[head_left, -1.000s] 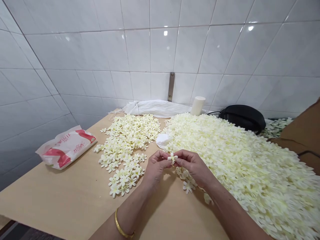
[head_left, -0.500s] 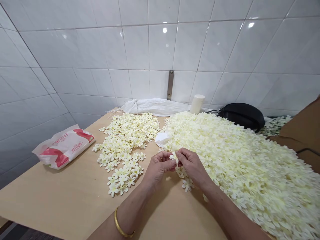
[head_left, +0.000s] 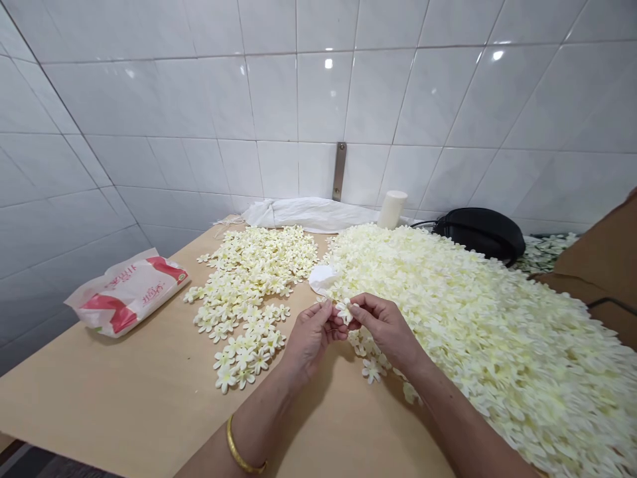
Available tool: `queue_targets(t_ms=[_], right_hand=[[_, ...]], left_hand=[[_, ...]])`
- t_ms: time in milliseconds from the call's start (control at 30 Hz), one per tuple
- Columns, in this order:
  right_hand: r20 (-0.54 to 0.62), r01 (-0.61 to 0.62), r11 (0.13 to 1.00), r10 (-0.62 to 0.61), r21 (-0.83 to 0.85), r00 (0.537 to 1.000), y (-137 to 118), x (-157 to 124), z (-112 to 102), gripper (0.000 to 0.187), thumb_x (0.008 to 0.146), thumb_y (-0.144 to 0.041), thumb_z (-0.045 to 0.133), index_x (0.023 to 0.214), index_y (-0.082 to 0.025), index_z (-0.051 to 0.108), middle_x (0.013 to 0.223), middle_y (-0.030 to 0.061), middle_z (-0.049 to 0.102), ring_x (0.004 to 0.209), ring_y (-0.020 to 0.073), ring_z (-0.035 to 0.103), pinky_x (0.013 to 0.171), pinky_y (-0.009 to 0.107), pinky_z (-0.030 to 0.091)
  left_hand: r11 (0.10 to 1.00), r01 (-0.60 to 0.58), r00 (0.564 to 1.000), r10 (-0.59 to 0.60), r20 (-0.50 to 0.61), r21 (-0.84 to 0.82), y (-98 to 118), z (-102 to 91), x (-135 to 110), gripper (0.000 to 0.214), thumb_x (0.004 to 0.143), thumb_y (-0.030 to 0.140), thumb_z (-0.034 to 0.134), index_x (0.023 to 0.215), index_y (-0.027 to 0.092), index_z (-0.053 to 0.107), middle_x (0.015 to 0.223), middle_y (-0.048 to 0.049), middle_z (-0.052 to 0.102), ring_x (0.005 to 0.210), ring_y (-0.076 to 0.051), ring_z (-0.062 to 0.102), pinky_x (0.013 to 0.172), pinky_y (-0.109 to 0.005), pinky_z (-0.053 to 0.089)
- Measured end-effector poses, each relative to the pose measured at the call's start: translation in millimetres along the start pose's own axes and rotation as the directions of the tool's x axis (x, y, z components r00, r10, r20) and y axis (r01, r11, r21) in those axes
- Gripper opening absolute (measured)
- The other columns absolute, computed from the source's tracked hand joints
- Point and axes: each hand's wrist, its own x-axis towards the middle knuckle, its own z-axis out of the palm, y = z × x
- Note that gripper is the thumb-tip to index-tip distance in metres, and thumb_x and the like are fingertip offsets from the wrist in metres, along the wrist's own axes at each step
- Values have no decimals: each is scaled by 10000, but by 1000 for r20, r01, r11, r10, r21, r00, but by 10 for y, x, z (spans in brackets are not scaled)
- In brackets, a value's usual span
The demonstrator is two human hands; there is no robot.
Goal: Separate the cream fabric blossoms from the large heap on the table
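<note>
Over the table's middle, my two hands meet at one small white artificial flower with a yellowish centre. My right hand pinches its right side between thumb and forefinger. The curled fingers of my left hand are closed at its left side, the thumb on top; their exact hold beneath it is hidden. Close by on the right spreads a big heap of the same pale flowers. Left of my hands lies a smaller, looser pile of flowers. A single flower rests below my right hand.
A red and white tissue pack lies on the wooden table at left. Along the tiled wall are white cloth, a white cylinder and a black bag. Brown cardboard stands at right; a white round piece touches the heap.
The flower has turned to face me more fully between my fingers. My left thumb has moved off its front, up and to the left. The piles look the same.
</note>
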Motion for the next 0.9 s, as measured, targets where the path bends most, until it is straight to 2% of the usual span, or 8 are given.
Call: queue_targets(t_ms=[133, 200, 300, 367, 467, 600, 700, 900], right_hand=[[-3, 23, 999, -23, -35, 1000, 45, 6, 10, 252, 776, -381, 507, 751, -132, 533, 675, 15, 529, 605, 112, 505, 589, 238, 440], [-59, 53, 986, -63, -160, 996, 71, 1, 21, 210, 785, -344, 495, 809, -138, 533, 700, 20, 525, 586, 110, 485, 553, 235, 419], [-142, 178, 866, -272, -466, 952, 79, -15, 39, 145, 784, -251, 481, 872, -152, 541, 795, 49, 539, 621, 123, 481, 564, 247, 394], [-74, 270, 780, -374, -564, 925, 68, -21, 45, 113, 786, -205, 468, 829, -157, 560, 803, 56, 549, 672, 135, 498, 600, 251, 392], [20, 308, 757, -363, -576, 932, 53, -17, 40, 128, 787, -175, 462, 766, -156, 587, 724, 42, 569, 668, 136, 518, 603, 245, 393], [17, 272, 779, -319, -565, 948, 60, -4, 11, 174, 801, -182, 448, 734, -155, 607, 684, 32, 591, 629, 129, 535, 592, 237, 395], [25, 282, 762, -331, -583, 943, 76, -2, -8, 200, 809, -188, 425, 713, -149, 596, 662, 31, 589, 597, 126, 530, 568, 233, 387], [22, 260, 725, -320, -638, 947, 66, -10, 0, 207, 813, -182, 396, 716, -142, 574, 652, 40, 568, 586, 128, 511, 552, 236, 368]], left_hand=[[996, -19, 999, 15, 45, 82, 1, -11, -3, 287, 531, 304, 743, 637, 106, 565, 591, -16, 565, 539, -88, 524, 555, -213, 422], [993, -49, 999, 47, 22, 110, 0, -12, -5, 279, 491, 280, 759, 594, 107, 566, 553, -8, 551, 526, -80, 509, 565, -209, 414], [989, -59, 994, 70, -79, 136, 5, -17, -2, 295, 439, 292, 770, 545, 105, 568, 504, -2, 532, 489, -72, 483, 548, -206, 395], [986, -63, 990, 81, -112, 155, 9, -28, 6, 307, 418, 305, 776, 539, 100, 581, 499, -6, 537, 487, -73, 482, 557, -211, 396], [983, -70, 993, 85, -82, 169, 7, -51, 24, 327, 423, 335, 776, 569, 92, 612, 527, -25, 563, 511, -85, 501, 582, -223, 411], [986, -49, 998, 56, -40, 162, 3, -51, 32, 367, 457, 387, 765, 632, 87, 647, 582, -48, 592, 537, -94, 521, 592, -225, 421], [986, -41, 998, 48, -35, 165, 2, -30, 21, 409, 447, 431, 761, 642, 87, 656, 589, -55, 597, 544, -103, 530, 594, -231, 428], [986, -45, 999, 48, -14, 162, -19, -41, 19, 336, 429, 332, 791, 633, 101, 658, 589, -36, 590, 551, -98, 536, 627, -239, 443]])
